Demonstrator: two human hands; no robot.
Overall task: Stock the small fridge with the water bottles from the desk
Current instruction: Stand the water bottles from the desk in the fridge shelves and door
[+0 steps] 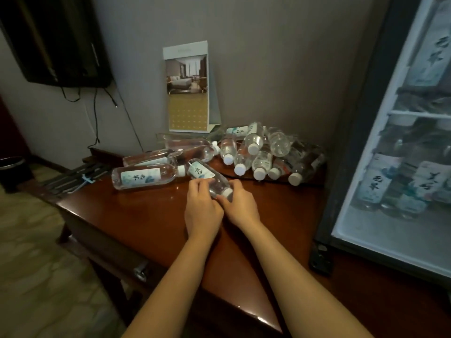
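Note:
A clear water bottle (pixel 207 176) with a white cap and pale label lies on the brown desk (pixel 146 215), cap toward me. My left hand (pixel 201 211) grips its lower body from the left. My right hand (pixel 240 203) pinches the cap end from the right. Several more bottles lie on their sides behind it: one (pixel 144 178) to the left, and a pile (pixel 258 152) against the wall. The small fridge (pixel 353 167) stands at the right with its door open; several labelled bottles (pixel 380 181) stand on its lower shelf.
A desk calendar (pixel 189 86) leans on the wall behind the bottles. A wall-mounted TV (pixel 56 40) with hanging cables is at the upper left. A drawer handle (pixel 141 272) sticks out of the desk's front. A dark bin (pixel 12 172) stands on the floor at left.

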